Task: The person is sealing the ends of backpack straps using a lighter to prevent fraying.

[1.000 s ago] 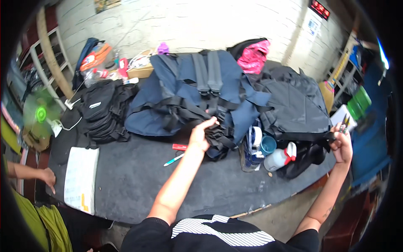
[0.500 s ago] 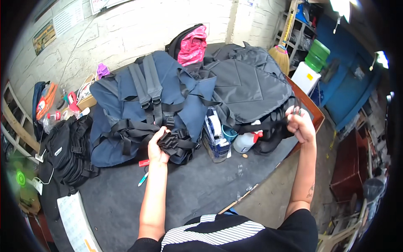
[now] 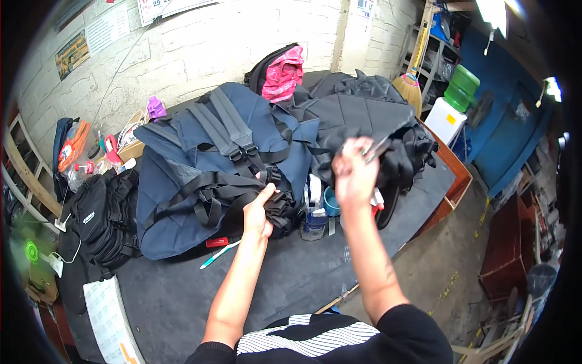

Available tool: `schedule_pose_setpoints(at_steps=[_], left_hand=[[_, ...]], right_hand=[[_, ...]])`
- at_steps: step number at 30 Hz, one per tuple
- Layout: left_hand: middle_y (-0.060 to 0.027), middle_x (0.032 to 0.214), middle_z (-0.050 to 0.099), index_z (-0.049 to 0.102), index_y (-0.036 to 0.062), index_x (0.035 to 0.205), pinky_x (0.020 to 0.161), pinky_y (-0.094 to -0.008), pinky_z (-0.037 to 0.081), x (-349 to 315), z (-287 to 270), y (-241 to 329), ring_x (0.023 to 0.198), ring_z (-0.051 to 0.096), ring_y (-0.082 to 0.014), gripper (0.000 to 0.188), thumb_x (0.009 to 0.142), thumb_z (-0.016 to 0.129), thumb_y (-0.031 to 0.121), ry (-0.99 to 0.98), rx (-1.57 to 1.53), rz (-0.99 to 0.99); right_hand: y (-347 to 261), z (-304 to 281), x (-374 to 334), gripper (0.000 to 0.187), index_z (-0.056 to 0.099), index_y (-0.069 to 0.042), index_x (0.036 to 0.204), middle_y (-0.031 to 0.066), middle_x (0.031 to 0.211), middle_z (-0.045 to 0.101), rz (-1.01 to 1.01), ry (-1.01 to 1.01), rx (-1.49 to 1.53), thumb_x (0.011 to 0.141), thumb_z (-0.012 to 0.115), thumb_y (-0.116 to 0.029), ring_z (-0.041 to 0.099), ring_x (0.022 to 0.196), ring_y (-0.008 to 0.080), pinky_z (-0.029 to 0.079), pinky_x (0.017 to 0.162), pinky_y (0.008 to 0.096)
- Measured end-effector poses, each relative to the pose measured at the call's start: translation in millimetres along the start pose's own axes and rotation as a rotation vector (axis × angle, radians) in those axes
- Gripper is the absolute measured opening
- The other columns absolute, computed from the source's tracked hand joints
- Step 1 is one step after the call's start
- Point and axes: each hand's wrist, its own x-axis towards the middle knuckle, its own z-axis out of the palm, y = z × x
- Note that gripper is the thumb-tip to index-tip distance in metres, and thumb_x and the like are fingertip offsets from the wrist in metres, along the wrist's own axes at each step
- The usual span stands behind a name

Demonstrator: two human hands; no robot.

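A large navy backpack (image 3: 173,203) lies on the dark table, its grey padded shoulder straps (image 3: 227,124) facing up. My left hand (image 3: 259,212) is closed on a gathered bunch of black webbing straps (image 3: 284,213) at the backpack's near right side. To the right, my right hand (image 3: 354,173) is smeared by motion, in a fist above a blue cup. A thin shiny metal tool (image 3: 378,147) sticks out of it, perhaps scissors, too blurred to be sure. Behind that hand lies a black bag (image 3: 364,112), partly hidden by it.
A black backpack (image 3: 100,209) sits at the left. Near the navy one lie a teal-and-white pen (image 3: 218,256) and a red item (image 3: 217,242). A clear container (image 3: 313,225) and the blue cup (image 3: 331,202) stand between the bags. A pink bag (image 3: 283,73) rests against the wall.
My right hand has swung left from the table's right side, toward the middle. My left hand has shifted a little right, still gripping the straps. The strap stretched between my hands no longer shows.
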Motion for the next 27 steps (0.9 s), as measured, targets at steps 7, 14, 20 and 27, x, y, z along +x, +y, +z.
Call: schedule_pose_setpoints(at_steps=[7, 14, 20, 27], left_hand=[[-0.0052, 0.088, 0.056, 0.039, 0.0039, 0.127, 0.070, -0.0263, 0.049, -3.8, -2.0, -2.7, 0.075, 0.058, -0.0140, 0.057, 0.076, 0.063, -0.002, -0.130, 0.176, -0.065], [-0.0061, 0.083, 0.056, 0.032, 0.0016, 0.131, 0.071, -0.0253, 0.048, -3.3, 5.6, -10.1, 0.075, 0.057, -0.0136, 0.062, 0.077, 0.064, 0.001, -0.182, 0.301, -0.042], [-0.0062, 0.085, 0.056, 0.031, 0.0022, 0.132, 0.071, -0.0240, 0.047, -2.6, 15.4, -0.3, 0.076, 0.056, -0.0126, 0.067, 0.074, 0.066, -0.002, -0.231, 0.361, -0.103], [-0.0049, 0.086, 0.055, 0.030, 0.0074, 0.134, 0.071, -0.0245, 0.047, 2.8, 6.9, -3.1, 0.075, 0.055, -0.0120, 0.074, 0.071, 0.065, -0.008, -0.290, 0.434, -0.112]], right_hand=[[59.5, -36.4, -108.1, 0.022, 0.043, -0.005, 0.096, 0.0028, 0.075, 0.046, 0.071, 0.219, -0.229, 0.081, 0.053, 0.007, 0.040, 0.048, 0.0059, 0.033, 0.042, 0.0188], [57.6, -35.5, -100.2, 0.041, 0.038, -0.009, 0.111, 0.0002, 0.078, 0.044, 0.133, 0.164, -0.154, 0.077, 0.055, 0.008, 0.042, 0.052, 0.0048, 0.033, 0.042, 0.0175], [50.4, -43.8, -91.4, 0.033, 0.040, -0.007, 0.105, 0.0004, 0.083, 0.047, 0.151, -0.078, -0.538, 0.077, 0.054, 0.006, 0.044, 0.065, 0.0055, 0.039, 0.059, 0.0185], [31.1, -31.6, -71.4, 0.026, 0.039, -0.002, 0.100, 0.0054, 0.082, 0.051, 0.180, -0.470, -0.945, 0.079, 0.049, 0.008, 0.050, 0.077, 0.0110, 0.042, 0.070, 0.0252]])
